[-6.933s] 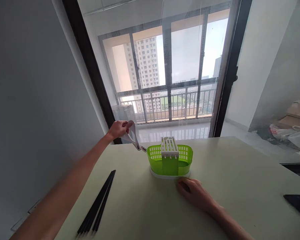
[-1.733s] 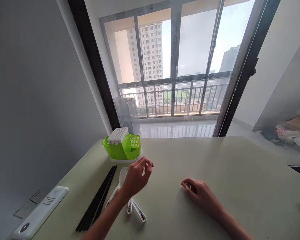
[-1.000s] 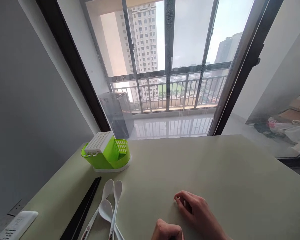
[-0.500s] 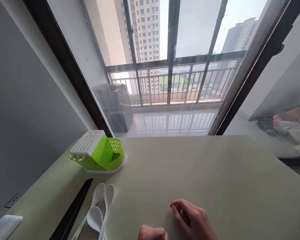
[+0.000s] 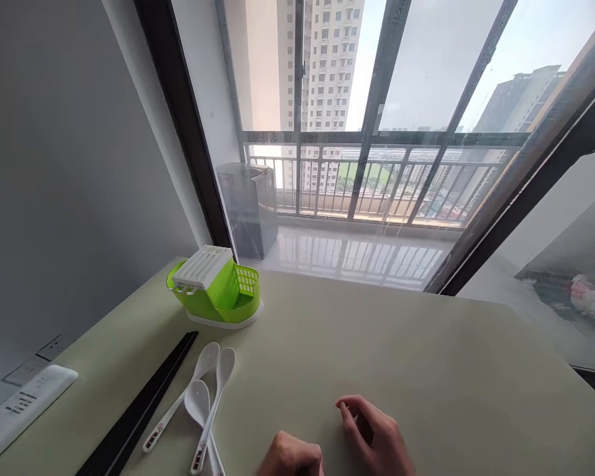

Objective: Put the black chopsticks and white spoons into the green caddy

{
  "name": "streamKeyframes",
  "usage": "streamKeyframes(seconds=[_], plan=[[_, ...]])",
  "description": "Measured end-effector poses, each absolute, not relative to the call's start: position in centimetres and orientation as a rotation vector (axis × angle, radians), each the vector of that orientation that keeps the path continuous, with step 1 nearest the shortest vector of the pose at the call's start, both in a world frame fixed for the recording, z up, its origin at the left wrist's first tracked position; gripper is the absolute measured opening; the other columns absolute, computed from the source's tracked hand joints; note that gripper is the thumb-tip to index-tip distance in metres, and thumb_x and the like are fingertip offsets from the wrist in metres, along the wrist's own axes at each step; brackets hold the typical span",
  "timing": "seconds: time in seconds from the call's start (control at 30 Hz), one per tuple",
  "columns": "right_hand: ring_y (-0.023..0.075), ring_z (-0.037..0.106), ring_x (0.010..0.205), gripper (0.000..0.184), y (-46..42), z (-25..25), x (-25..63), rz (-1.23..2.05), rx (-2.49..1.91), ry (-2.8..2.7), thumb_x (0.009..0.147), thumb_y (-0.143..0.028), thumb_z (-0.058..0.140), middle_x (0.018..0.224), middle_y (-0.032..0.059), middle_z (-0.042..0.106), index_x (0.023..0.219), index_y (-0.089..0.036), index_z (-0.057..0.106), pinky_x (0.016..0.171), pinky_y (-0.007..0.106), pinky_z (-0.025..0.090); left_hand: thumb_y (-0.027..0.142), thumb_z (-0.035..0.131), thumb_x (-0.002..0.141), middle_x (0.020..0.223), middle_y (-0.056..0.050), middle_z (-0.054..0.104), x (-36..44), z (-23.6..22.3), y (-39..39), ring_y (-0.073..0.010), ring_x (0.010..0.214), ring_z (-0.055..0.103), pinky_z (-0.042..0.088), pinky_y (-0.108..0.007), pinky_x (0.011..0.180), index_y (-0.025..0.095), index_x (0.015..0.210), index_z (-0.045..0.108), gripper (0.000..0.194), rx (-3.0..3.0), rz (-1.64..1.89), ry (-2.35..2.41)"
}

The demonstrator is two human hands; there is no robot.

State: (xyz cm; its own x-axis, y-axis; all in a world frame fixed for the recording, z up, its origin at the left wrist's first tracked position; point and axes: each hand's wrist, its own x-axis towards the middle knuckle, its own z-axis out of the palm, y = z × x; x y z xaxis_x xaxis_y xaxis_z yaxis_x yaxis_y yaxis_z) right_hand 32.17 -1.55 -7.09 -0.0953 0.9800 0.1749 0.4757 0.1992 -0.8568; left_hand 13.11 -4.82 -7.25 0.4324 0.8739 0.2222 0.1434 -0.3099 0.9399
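My left hand (image 5: pixel 292 455) rests on the table at the bottom edge, curled into a fist, partly cut off by the frame. Just right of it lies my right hand (image 5: pixel 374 436), its fingers bent in and the thumb close to the index fingertip. I see nothing held in either. Nearest to the left hand are several white spoons: one long spoon (image 5: pixel 221 383), another (image 5: pixel 207 359) and a third (image 5: pixel 197 400), crossing one another. Beside them lies a bundle of black chopsticks (image 5: pixel 153 396). Behind stands a green utensil holder (image 5: pixel 233 311) with a white slotted top.
A white power strip (image 5: pixel 30 403) lies along the table's left edge, by a wall socket (image 5: pixel 54 347). The pale table (image 5: pixel 451 370) reaches to a glass door with a dark frame. Beyond it is a balcony with a grey appliance (image 5: pixel 252 215).
The view has turned left and tilted, so the spoons, chopsticks and holder sit further right and higher in the picture. Both hands stay curled on the table in nearly the same pose.
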Motion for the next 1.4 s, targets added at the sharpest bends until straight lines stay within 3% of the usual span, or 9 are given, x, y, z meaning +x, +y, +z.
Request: streamKeyframes(seconds=[0.3,0.63,1.0,1.4], plan=[[0.0133,0.050,0.053,0.045,-1.6,-6.2,32.7,0.881,-1.379,-1.748,0.099,-0.055,0.044,0.062,-0.0020,0.057,0.086,-0.020,0.069,0.051,0.022,0.040,0.007,0.053,0.074,0.049,0.010,0.021,13.7,-4.5,-5.4,-0.0049,0.046,0.017,0.017,-0.021,0.047,0.022,0.056,0.022,0.039,1.866,0.811,1.063],[0.0135,0.052,0.056,0.041,-2.0,-5.5,32.9,0.859,-1.385,-1.785,0.099,-0.052,0.046,0.065,-0.0016,0.061,0.089,-0.021,0.070,0.054,0.022,0.043,0.008,0.053,0.077,0.053,0.010,0.017,13.7,-2.9,-5.7,-0.0064,0.051,0.016,0.017,-0.024,0.050,0.022,0.057,0.019,0.041,1.792,0.818,1.175],[0.0137,0.056,0.059,0.040,-2.2,-5.2,32.8,0.824,-1.421,-1.836,0.100,-0.051,0.045,0.070,-0.0006,0.066,0.090,-0.022,0.071,0.057,0.024,0.044,0.015,0.054,0.080,0.053,0.009,0.020,13.8,-2.3,-5.4,-0.0071,0.052,0.019,0.018,-0.025,0.051,0.022,0.055,0.022,0.041,1.627,0.837,1.259],[0.0140,0.056,0.058,0.041,-2.2,-5.2,32.8,0.818,-1.418,-1.829,0.100,-0.052,0.045,0.068,-0.0006,0.066,0.091,-0.022,0.072,0.056,0.024,0.043,0.009,0.054,0.075,0.053,0.009,0.021,13.8,-3.5,-5.7,-0.0070,0.051,0.019,0.018,-0.024,0.051,0.021,0.056,0.024,0.038,1.783,0.783,1.210]])
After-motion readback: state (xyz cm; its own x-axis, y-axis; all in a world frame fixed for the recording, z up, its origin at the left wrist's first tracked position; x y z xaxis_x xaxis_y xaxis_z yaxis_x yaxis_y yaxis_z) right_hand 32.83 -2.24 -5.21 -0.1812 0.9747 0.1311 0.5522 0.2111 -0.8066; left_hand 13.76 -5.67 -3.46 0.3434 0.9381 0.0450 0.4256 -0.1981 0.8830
